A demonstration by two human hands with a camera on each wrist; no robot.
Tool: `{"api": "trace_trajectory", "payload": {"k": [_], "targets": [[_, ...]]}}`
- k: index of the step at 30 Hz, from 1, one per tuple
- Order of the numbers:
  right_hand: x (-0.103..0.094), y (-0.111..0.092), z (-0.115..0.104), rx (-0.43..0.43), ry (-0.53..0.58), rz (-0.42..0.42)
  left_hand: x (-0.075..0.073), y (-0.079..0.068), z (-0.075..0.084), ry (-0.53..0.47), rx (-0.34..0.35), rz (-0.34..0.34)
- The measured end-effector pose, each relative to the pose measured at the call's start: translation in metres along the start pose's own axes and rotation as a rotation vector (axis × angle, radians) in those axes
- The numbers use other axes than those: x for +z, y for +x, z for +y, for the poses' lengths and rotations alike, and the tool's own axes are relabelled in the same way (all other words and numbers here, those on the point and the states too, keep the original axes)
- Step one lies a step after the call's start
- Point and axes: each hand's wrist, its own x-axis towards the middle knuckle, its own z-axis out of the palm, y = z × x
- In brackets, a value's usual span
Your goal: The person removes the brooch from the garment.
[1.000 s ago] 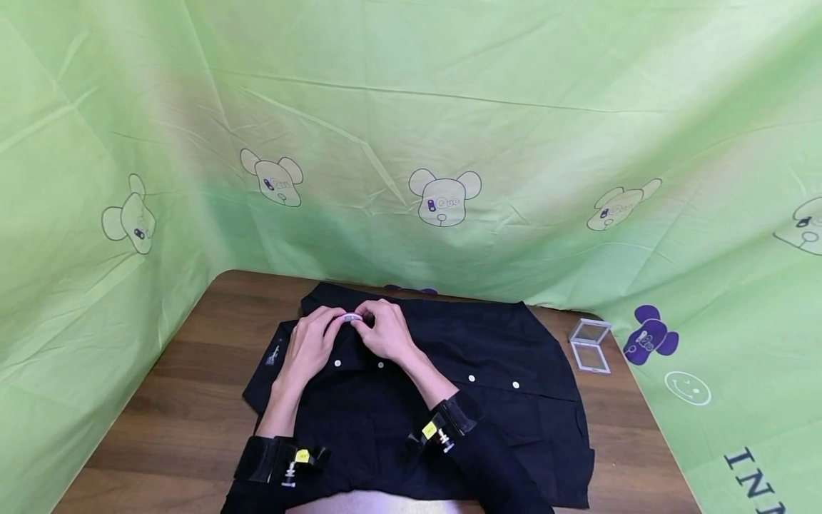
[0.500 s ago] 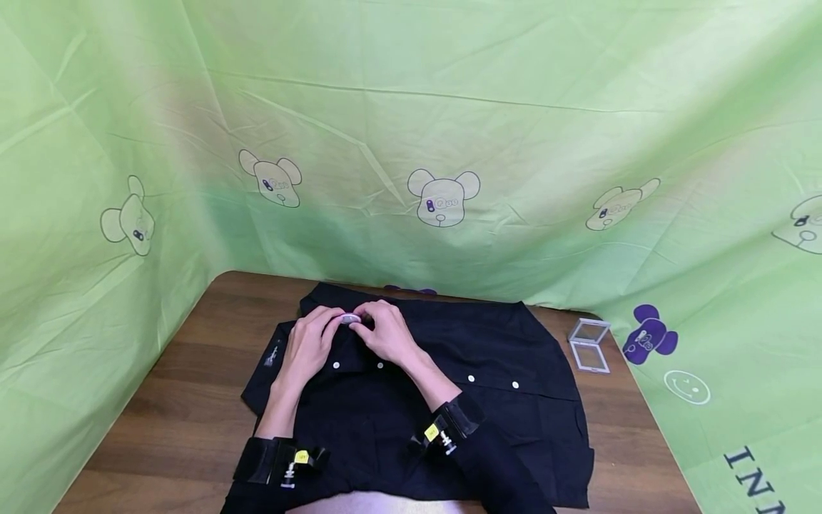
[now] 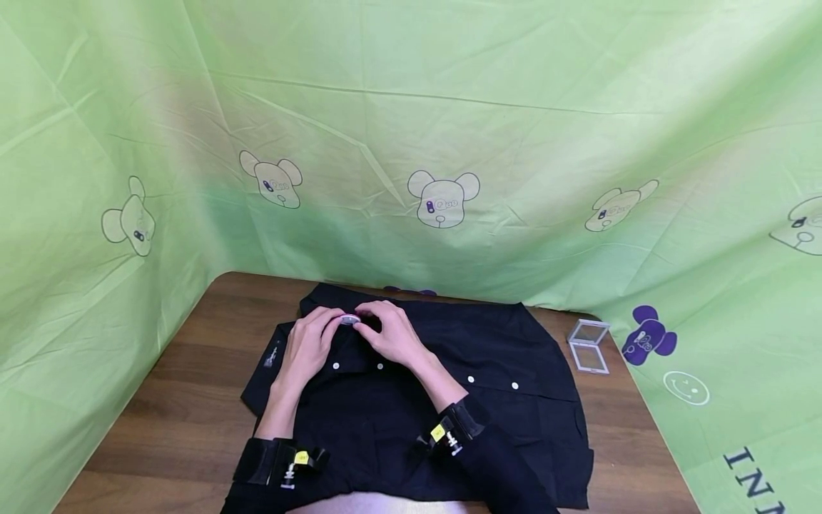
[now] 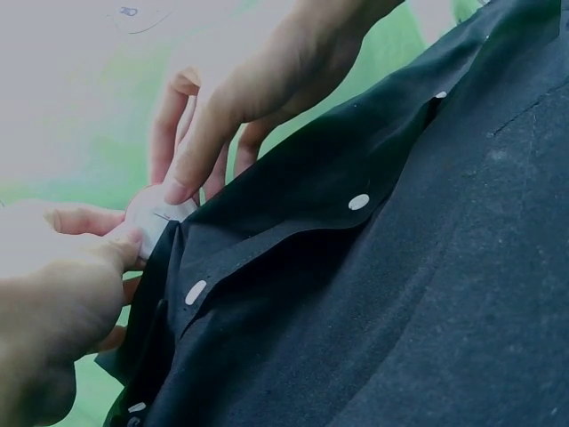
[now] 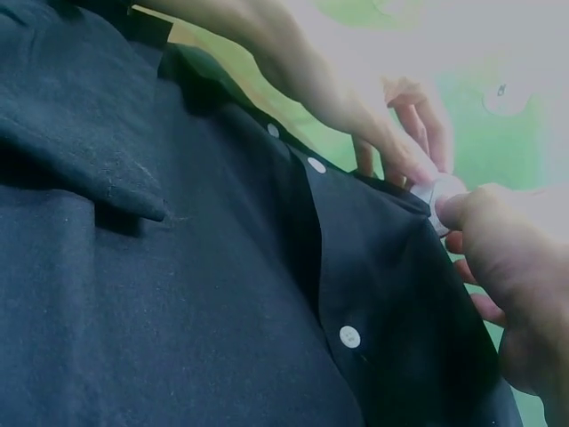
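Note:
A dark button-up shirt (image 3: 417, 428) with white buttons lies spread on the table. At its upper left edge is a small round badge (image 3: 349, 320), pale-faced with a thin dark line across it in the left wrist view. My left hand (image 3: 310, 346) pinches the badge's left side between thumb and fingers. On its right side, the thumb and fingers of my right hand (image 3: 393, 334) grip the rim. In the right wrist view, a raised fold of the shirt's cloth (image 5: 391, 200) meets the badge (image 5: 436, 197), and part of the badge is hidden behind the fingers.
A small clear case (image 3: 589, 348) stands with its lid up at the right of the wooden table (image 3: 186, 385). Green printed cloth (image 3: 359, 128) hangs around the back and sides. A pale label or print (image 3: 272, 354) shows on the shirt's left part.
The badge has tipped slightly, showing more of its face. My right wrist has shifted a little to the right, with its fingers still at the badge. The left hand has barely moved.

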Motion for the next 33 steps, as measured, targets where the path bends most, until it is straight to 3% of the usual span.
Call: {"api": "trace_trajectory", "payload": {"k": [15,25,33], "targets": [[0.0012,0.0014,0.0004,-0.021,-0.001,0.005,-0.0002,-0.0003,-0.0006,-0.006,-0.002,-0.004],[0.0024,0.0022,-0.0021,-0.039,0.003,0.049,0.0002,-0.0001,-0.0011,0.0,0.01,-0.002],[0.0045,0.002,-0.0029,-0.027,-0.005,0.108,-0.002,0.0014,0.0015,-0.015,-0.026,-0.009]]}}
